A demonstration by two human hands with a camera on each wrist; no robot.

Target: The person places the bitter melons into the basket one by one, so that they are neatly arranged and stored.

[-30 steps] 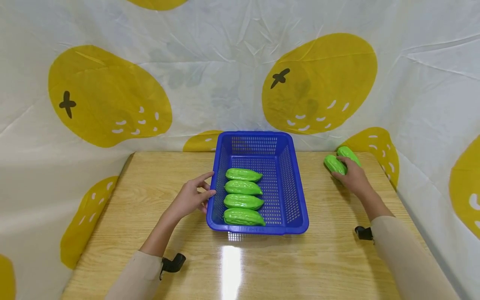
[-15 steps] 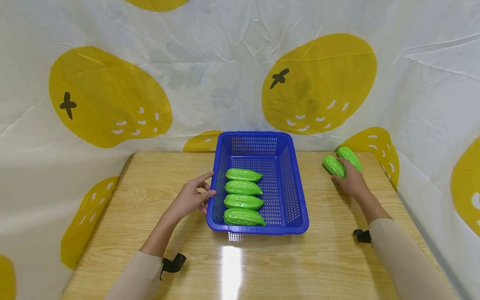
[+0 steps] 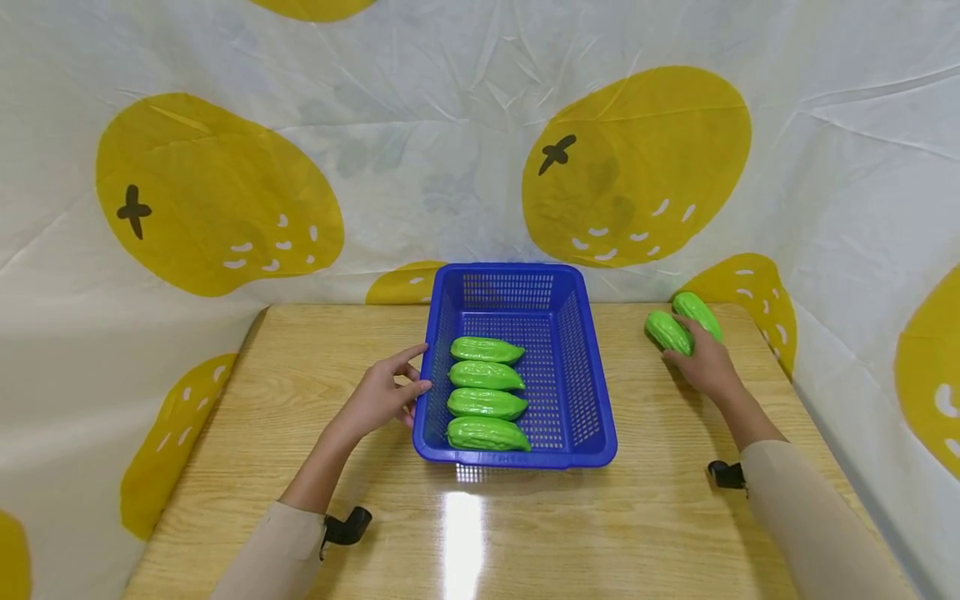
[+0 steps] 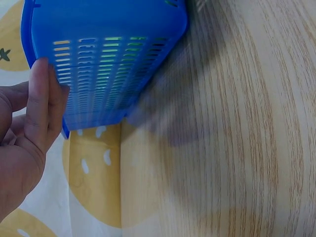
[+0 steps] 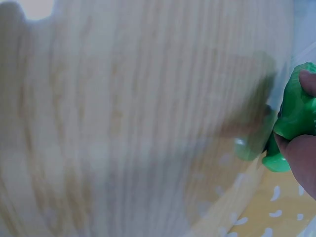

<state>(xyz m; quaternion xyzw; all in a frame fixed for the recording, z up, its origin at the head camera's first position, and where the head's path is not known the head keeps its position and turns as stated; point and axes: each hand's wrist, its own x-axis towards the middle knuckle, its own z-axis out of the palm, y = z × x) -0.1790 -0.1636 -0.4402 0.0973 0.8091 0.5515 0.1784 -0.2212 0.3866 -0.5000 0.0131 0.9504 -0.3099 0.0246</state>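
Observation:
My right hand (image 3: pixel 702 358) grips a bright green, ridged bitter melon (image 3: pixel 670 332) at the table's far right, thumb on its near side and fingers over the other. In the right wrist view the held bitter melon (image 5: pixel 296 111) appears at the right edge, partly covered by the hand. Just behind it lies a second bitter melon (image 3: pixel 697 313). My left hand (image 3: pixel 382 393) touches the left rim of a blue plastic basket (image 3: pixel 517 459) with extended fingertips. Several bitter melons, one of them nearest the front (image 3: pixel 487 434), lie in a column along the basket's left side, tips pointing right.
The wooden table (image 3: pixel 315 333) carries the basket at its middle. A white cloth (image 3: pixel 420 192) printed with yellow fruit hangs behind the table and at both sides. Black wrist mounts (image 3: pixel 347 527) stick out by both sleeves.
The right hand and the gripped bitter melon have shifted very slightly toward the person. The left hand, basket and melons inside have stayed in place.

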